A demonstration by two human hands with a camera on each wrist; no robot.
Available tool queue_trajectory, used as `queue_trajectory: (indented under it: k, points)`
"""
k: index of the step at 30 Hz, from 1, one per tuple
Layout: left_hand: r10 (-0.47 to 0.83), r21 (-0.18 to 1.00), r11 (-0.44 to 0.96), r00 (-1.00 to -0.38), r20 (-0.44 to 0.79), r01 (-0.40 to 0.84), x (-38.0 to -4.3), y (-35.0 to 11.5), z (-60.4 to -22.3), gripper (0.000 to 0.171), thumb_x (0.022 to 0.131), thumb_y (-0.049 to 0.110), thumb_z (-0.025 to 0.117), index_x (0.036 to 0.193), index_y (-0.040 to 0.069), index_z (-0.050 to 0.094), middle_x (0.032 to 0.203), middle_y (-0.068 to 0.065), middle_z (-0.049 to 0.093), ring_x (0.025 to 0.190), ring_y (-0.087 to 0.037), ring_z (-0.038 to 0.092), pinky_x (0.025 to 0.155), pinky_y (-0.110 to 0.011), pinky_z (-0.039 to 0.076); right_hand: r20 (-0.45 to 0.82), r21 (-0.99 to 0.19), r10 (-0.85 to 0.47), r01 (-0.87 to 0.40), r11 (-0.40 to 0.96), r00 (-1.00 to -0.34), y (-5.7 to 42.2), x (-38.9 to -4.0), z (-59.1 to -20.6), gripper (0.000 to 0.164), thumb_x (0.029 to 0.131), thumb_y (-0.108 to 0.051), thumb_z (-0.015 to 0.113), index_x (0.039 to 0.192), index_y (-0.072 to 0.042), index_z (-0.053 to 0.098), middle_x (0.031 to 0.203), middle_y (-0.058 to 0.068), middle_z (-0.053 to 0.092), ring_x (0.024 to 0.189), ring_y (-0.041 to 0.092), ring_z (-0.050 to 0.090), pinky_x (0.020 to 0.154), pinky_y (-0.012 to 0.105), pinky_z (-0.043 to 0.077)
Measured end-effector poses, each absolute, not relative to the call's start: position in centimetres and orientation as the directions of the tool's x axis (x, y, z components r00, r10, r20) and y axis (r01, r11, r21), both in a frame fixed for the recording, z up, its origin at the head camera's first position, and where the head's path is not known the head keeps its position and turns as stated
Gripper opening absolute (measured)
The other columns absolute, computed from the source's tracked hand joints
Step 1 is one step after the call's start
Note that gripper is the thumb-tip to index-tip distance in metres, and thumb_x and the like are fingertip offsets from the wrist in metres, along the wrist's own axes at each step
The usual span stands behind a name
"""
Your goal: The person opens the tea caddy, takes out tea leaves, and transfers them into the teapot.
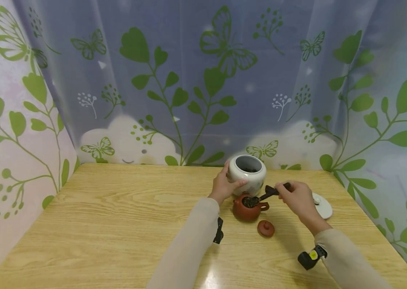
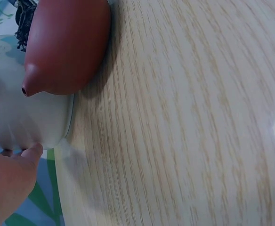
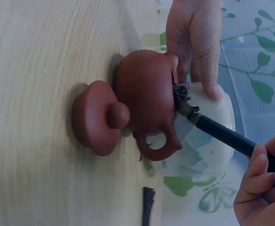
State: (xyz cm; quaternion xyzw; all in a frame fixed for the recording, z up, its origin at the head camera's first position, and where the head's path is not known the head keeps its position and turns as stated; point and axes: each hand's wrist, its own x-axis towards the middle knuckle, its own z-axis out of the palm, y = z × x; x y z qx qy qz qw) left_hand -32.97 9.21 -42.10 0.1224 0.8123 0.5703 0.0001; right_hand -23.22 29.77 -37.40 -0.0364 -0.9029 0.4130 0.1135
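Observation:
My left hand (image 1: 223, 185) grips the side of a white porcelain jar (image 1: 257, 180), thumb across its front. The jar's mouth faces up, with dark tea leaves low inside. In front of it a red-brown clay teapot (image 1: 244, 212) stands uncovered on the table. My right hand (image 1: 299, 198) holds a tea scoop by its dark handle (image 3: 227, 135), fingers curled round it. The scoop's tip, among dark curled tea leaves (image 3: 181, 94), is right at the teapot's opening. In the left wrist view the teapot's spout (image 2: 31, 87) points toward the left hand's side.
The clay teapot lid (image 1: 266, 228) lies on the wooden table (image 1: 117, 224) just before the teapot. A white jar lid (image 1: 324, 208) rests beyond the right wrist. A dark strip (image 3: 148, 206) shows near the table's back edge. Patterned curtains (image 1: 189, 80) hang behind.

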Motion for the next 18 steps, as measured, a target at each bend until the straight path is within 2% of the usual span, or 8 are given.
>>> queue_trajectory:
  k: [8, 14, 18]
  points:
    - [0.200, 0.929, 0.320, -0.972, 0.123, 0.184, -33.1, 9.2, -42.2, 0.097, 0.079, 0.034, 0.080, 0.154, 0.010, 0.023, 0.143, -0.019, 0.046, 0.129, -0.034, 0.046, 0.104, -0.046, 0.040, 0.309, -0.571, 0.042, -0.150, 0.807, -0.950, 28.3, -23.7, -36.0, 0.027, 0.095, -0.027, 0.057, 0.094, -0.004, 0.073, 0.072, 0.005, 0.067, 0.057, 0.016, 0.053, 0.051, 0.030, 0.041]
    - [0.205, 0.930, 0.314, -0.970, 0.131, 0.192, -33.0, 9.2, -42.2, 0.096, 0.080, 0.034, 0.079, 0.153, 0.009, 0.022, 0.145, -0.019, 0.044, 0.131, -0.034, 0.044, 0.105, -0.046, 0.039, 0.318, -0.557, 0.035, -0.156, 0.816, -0.948, 28.0, -23.8, -35.9, 0.024, 0.094, -0.024, 0.058, 0.091, -0.005, 0.073, 0.072, 0.005, 0.067, 0.055, 0.017, 0.051, 0.049, 0.030, 0.040]
    - [0.208, 0.933, 0.307, -0.970, 0.129, 0.190, -32.9, 9.1, -42.1, 0.096, 0.080, 0.034, 0.079, 0.154, 0.009, 0.022, 0.146, -0.019, 0.042, 0.132, -0.035, 0.043, 0.106, -0.047, 0.039, 0.316, -0.570, 0.037, -0.158, 0.806, -0.948, 28.3, -23.9, -36.1, 0.025, 0.095, -0.025, 0.058, 0.094, -0.005, 0.073, 0.073, 0.006, 0.068, 0.057, 0.016, 0.054, 0.051, 0.030, 0.042]
